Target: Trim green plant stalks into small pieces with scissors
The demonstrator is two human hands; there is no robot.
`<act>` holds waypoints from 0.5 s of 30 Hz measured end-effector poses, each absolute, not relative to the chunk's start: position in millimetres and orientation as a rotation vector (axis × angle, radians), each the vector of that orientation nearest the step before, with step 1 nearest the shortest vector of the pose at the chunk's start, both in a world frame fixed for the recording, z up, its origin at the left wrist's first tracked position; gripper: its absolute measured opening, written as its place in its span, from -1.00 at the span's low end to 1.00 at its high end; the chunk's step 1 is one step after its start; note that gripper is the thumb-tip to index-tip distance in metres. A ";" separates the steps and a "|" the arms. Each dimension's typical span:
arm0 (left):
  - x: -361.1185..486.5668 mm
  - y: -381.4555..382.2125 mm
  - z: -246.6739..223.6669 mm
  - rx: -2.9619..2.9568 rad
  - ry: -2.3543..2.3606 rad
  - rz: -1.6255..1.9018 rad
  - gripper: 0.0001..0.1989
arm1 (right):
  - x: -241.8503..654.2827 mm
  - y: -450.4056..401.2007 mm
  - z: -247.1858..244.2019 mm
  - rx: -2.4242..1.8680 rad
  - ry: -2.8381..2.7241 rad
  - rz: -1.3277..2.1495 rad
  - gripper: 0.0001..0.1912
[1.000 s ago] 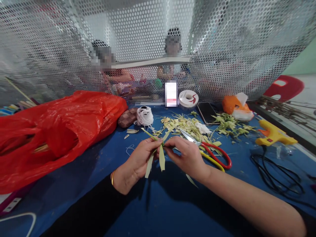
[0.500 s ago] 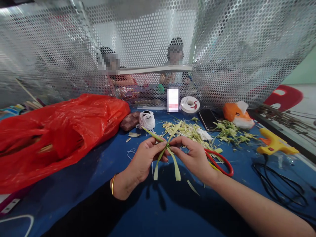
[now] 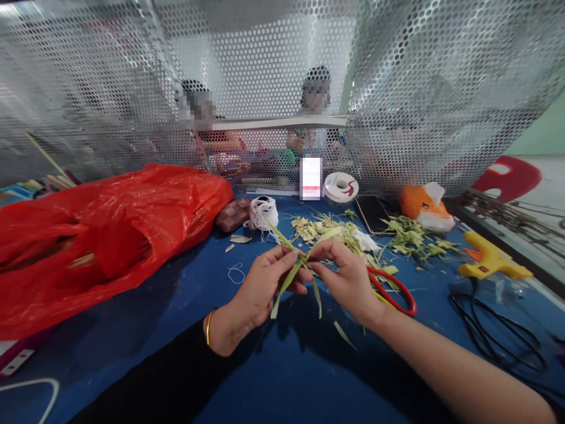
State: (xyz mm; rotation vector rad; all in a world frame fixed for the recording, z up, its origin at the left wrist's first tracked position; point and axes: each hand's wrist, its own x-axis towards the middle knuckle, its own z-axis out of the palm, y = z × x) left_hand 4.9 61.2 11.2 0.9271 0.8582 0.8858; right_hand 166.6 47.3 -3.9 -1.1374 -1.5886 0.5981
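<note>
Leaf strips at frame centre; I see left hand and right hand both pinching near the crossing. I'd guess light, bendy, easily split: hold the crossing, not the tails. Fingers overlap, exact contact unclear.

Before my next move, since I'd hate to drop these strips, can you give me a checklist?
1. Leaf strips held by left hand: ok, pinched near their crossing.
2. Right hand on strips: ok, fingertips at the crossing.
3. Scissors shut: cannot tell, blades hidden.
4. Hands clear of offcuts: not ok, they lie just beyond.
5. Glue gun clear of hands: ok, off to the right.
</note>
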 end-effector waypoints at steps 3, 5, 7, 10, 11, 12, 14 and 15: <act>5.1 60.8 12.9 0.993 0.863 0.914 -0.78 | 166.8 48.4 -1.7 -1.106 -1.543 0.679 -0.92; 6.2 59.6 15.0 1.039 0.886 0.941 -0.80 | 166.5 49.2 -2.3 -1.070 -1.519 0.755 -0.91; 7.6 58.4 17.3 1.065 0.914 0.959 -0.81 | 166.6 50.0 -3.9 -1.052 -1.517 0.778 -0.89; 9.2 58.3 19.2 1.054 0.937 0.964 -0.83 | 168.1 51.3 -5.5 -1.080 -1.568 0.698 -0.89; 9.3 58.9 19.3 1.044 0.947 0.962 -0.83 | 168.9 51.9 -5.4 -1.097 -1.584 0.671 -0.89; 9.1 59.6 19.2 1.035 0.958 0.959 -0.83 | 169.8 52.6 -4.7 -1.115 -1.592 0.662 -0.90; 8.4 61.0 19.1 1.022 0.980 0.961 -0.82 | 171.5 54.6 -2.3 -1.135 -1.558 0.735 -0.91; 8.1 61.6 19.1 1.018 0.988 0.962 -0.82 | 172.2 55.8 -0.7 -1.130 -1.517 0.820 -0.91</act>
